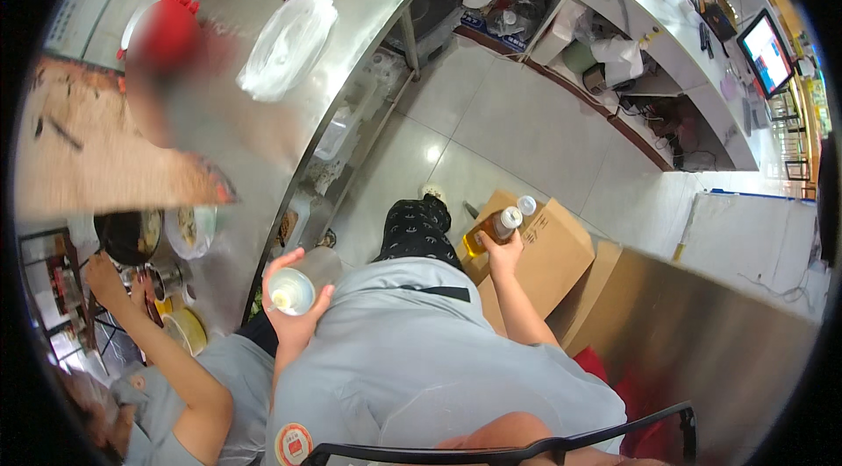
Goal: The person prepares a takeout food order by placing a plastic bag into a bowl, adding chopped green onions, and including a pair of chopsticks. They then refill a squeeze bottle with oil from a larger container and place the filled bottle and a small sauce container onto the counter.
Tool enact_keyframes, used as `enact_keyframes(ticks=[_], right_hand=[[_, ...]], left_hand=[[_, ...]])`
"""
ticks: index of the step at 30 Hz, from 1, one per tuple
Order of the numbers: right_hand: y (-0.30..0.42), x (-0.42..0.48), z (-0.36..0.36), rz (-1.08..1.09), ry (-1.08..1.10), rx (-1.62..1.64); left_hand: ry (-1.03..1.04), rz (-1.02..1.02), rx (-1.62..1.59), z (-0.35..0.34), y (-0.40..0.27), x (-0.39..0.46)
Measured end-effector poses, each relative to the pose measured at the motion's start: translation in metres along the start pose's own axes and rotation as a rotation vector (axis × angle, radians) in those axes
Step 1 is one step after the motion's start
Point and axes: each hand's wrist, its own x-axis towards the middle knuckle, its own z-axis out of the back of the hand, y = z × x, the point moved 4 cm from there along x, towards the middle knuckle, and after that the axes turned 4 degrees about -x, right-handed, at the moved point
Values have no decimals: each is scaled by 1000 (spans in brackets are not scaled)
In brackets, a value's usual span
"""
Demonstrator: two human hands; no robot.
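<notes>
In front of my left hip, my left hand (299,324) is wrapped around a translucent plastic container (325,272). Its pale round end faces up toward the camera, with a small yellowish part in the middle; whether this is a cap or an opening I cannot tell. My right hand (504,259) grips a clear bottle of amber liquid (479,239) by its upper part. The bottle leans over, and its white flip lid (526,205) stands raised beside the neck. Below that bottle is a brown cardboard box (556,246) with handwriting on a flap.
To the left runs a steel counter (355,25) carrying a white plastic bag (289,42). A co-worker's arm (171,351) reaches close by, toward a dark pan (128,236). Open shelves (579,65) line the far side; a steel panel (710,328) stands at right.
</notes>
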Motion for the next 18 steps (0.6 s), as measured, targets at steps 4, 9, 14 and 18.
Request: enact_keyframes(ticks=[4,9,14,18], right_hand=[[78,84,-25,74,34,-194],[185,187,-60,209,102,-113],[297,262,-115,263,193,-86],[352,328,-152,294,206,-116]], left_hand=[[9,-11,-38,-40,-30,93],[118,-55,-64,-99,-57,203],[252,-171,-78,-144,-67,295],[351,-210,-94,-191,-71,377]])
